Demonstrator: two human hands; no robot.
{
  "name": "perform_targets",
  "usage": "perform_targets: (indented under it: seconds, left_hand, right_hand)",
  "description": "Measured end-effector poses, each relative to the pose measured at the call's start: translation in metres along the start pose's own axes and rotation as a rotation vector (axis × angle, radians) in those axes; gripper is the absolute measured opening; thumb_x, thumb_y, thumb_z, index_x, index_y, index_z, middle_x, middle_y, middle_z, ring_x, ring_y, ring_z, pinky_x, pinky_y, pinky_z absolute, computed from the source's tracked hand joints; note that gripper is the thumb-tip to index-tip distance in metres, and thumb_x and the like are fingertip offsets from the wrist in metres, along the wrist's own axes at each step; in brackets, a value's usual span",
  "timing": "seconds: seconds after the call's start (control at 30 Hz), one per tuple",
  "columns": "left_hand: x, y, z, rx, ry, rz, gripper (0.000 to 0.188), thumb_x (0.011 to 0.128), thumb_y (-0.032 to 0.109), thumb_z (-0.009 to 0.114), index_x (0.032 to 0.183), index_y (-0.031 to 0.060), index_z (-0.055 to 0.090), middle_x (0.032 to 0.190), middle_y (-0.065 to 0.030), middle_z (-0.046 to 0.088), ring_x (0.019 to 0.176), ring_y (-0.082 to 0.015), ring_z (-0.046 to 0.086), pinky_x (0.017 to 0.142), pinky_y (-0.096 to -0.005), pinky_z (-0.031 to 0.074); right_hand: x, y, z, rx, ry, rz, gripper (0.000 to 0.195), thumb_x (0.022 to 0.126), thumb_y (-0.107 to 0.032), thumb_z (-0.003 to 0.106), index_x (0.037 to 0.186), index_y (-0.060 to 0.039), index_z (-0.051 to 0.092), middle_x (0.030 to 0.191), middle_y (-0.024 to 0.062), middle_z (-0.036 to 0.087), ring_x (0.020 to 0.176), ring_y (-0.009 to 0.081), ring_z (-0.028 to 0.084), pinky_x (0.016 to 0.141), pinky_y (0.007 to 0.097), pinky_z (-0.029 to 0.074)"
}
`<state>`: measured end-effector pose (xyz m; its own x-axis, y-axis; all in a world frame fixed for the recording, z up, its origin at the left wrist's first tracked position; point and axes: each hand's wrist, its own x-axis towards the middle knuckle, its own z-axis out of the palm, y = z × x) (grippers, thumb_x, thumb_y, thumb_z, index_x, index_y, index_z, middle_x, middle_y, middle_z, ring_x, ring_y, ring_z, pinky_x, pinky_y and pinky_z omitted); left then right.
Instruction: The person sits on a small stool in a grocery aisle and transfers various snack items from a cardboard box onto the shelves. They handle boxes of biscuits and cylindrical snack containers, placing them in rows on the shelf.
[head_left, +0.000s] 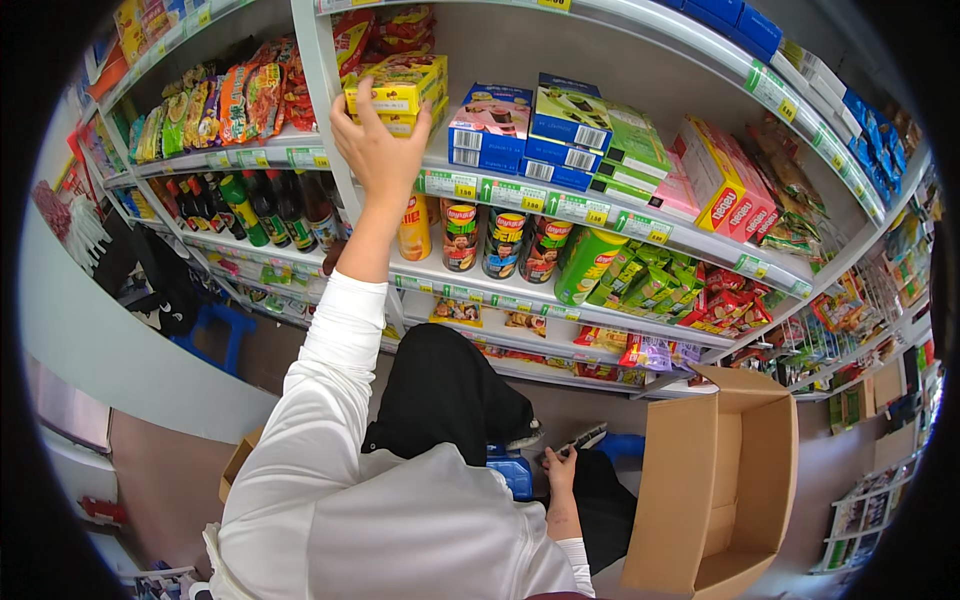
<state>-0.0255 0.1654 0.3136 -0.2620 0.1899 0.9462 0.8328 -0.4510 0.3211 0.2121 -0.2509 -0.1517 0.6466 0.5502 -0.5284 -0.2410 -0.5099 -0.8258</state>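
Observation:
My left hand (382, 146) reaches up to a shelf and grips a small yellow box (405, 82) at the front. Its fingers spread over the left and top, with the thumb at the right corner. Beneath it lies another yellow box (439, 120), partly hidden by the hand. To the right stand blue-and-pink boxes (491, 124), blue-and-green boxes (570, 124) and light green boxes (632, 150) in stacks. My right hand (560, 472) is low beside my black-trousered leg, close to a shoe (586, 436). Whether its curled fingers hold something dark is unclear.
An open cardboard box (675, 480) stands at my right. Chip canisters (502, 244) line the shelf below, one green canister (589, 264) leaning. A white upright (319, 82) divides the shelves beside my left hand. A blue stool (217, 337) is at the left.

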Motion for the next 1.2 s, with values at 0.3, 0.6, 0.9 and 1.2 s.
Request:
perform_targets:
  seconds: [0.3,0.6,0.9,1.2]
  left_hand:
    - [-0.006,0.008,0.008,0.028,-0.038,-0.035,0.072,0.081,0.045,0.072,0.135,0.0102,0.039,0.125,-0.021,0.038,0.115,-0.0412,0.046,0.097,-0.05,0.039]
    - [-0.014,0.004,0.001,0.03,-0.085,-0.003,0.088,0.085,0.042,0.068,0.149,0.0072,0.019,0.138,-0.0283,0.027,0.128,-0.0458,0.034,0.103,-0.0539,0.032]
    - [-0.237,-0.009,-0.08,-0.313,-0.323,0.306,0.101,0.081,0.026,0.072,0.152,0.0049,0.002,0.152,-0.034,0.007,0.138,-0.0488,0.019,0.109,-0.0606,0.02]
    - [-0.349,-0.052,-0.141,0.058,-1.452,0.111,0.077,0.088,0.045,0.061,0.148,0.0076,0.032,0.152,-0.0289,0.024,0.137,-0.0529,0.025,0.113,-0.0555,0.024]
  right_hand:
    - [0.012,0.015,-0.004,-0.169,0.113,-0.137,0.069,0.083,-0.018,0.074,0.14,-0.0041,0.039,0.11,0.0149,0.063,0.084,0.0241,0.063,0.075,0.0364,0.051]
    - [-0.09,-0.163,-0.094,-0.741,1.104,-1.036,0.045,0.09,-0.013,0.06,0.134,-0.0063,0.053,0.146,0.0201,0.042,0.137,0.045,0.033,0.113,0.0548,0.023]
    - [-0.094,-0.143,-0.232,-1.08,1.137,-0.156,0.107,0.043,-0.051,0.089,0.135,-0.0121,0.051,0.121,0.0103,0.06,0.107,0.0346,0.056,0.094,0.0489,0.043]
    - [-0.077,-0.183,-0.258,-0.962,0.807,-0.008,0.099,0.042,-0.059,0.089,0.121,-0.0052,0.061,0.113,0.0161,0.068,0.107,0.0342,0.064,0.087,0.045,0.052]
